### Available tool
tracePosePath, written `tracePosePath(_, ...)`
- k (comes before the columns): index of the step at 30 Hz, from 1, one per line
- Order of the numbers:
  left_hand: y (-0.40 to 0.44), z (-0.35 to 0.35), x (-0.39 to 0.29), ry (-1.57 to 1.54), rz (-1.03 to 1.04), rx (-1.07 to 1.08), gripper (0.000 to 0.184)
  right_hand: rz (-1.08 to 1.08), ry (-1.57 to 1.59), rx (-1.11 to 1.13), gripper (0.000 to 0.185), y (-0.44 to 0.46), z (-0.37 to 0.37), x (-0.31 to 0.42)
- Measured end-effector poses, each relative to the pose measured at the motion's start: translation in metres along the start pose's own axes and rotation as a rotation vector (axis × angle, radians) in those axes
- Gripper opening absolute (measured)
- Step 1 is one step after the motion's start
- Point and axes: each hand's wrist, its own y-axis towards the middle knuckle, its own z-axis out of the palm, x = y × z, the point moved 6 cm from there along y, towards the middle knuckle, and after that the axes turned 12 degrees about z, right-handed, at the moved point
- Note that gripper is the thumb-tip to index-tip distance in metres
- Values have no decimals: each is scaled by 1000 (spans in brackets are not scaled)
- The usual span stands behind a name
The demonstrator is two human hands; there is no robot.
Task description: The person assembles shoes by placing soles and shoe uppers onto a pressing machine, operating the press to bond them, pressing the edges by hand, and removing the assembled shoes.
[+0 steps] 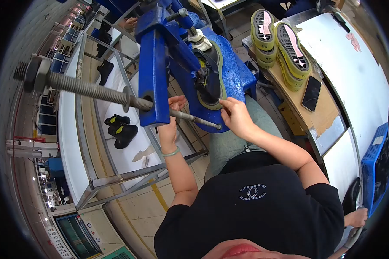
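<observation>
There is one machine-held shoe (211, 86), two sole stacks (293, 49) and one phone (311, 93).

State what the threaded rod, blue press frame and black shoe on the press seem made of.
Threaded rod: probably bare steel, dull grey with cut threads.
Blue press frame: likely painted metal, given its glossy coat.
Black shoe: smooth dark upper, leather or synthetic, unclear; its matte greenish sole edge suggests rubber.

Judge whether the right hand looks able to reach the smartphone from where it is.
Probably yes: the smartphone lies on the brown board to the right of the right hand, and nothing appears to block the way; the stacked soles stand beyond it.
</observation>
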Motion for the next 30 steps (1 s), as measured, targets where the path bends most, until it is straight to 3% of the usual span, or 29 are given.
tracePosePath(8, -1, 5, 4, -74, 2, -46, 23, -45, 87, -45, 26, -11, 14, 2)
tracePosePath(11, 7, 28, 17, -61, 50, -20, 37, -46, 104, 45, 25, -9, 1, -5)
tracePosePath(13, 15, 53, 17, -30, 164, 112, 71, 165, 332, 72, 27, -5, -6, -22)
tracePosePath(16, 26, 76, 41, 10, 71, 149, 94, 242, 449, 72, 26, 8, -16, -31)
tracePosePath(17, 28, 74, 45, 319, 175, 155, 92, 274, 509, 59, 26, 13, -18, -38)
tracePosePath(20, 36, 92, 33, 410, 318, 66, 89, 115, 359, 16, 12, 24, -13, -57)
tracePosePath(22, 36, 92, 19, 498, 355, -128, 62, 68, 291, -31, 10, 22, -9, -58)
tracePosePath(23, 32, 98, 14, 183, 258, -219, 54, -28, 193, -105, 11, 21, -8, -62)
tracePosePath(25, 27, 93, 19, 380, 240, -207, 50, -101, 144, -159, 12, 18, -8, -52)
tracePosePath(27, 29, 75, 37, 307, 345, -314, 46, -74, 175, -135, 13, 19, -3, -60)
tracePosePath(29, 28, 57, 55, 63, 123, -499, 28, -71, 205, -98, 14, 18, -3, -58)
tracePosePath(30, 25, 51, 45, -286, 56, -624, 26, -78, 227, -94, 15, 18, -2, -59)
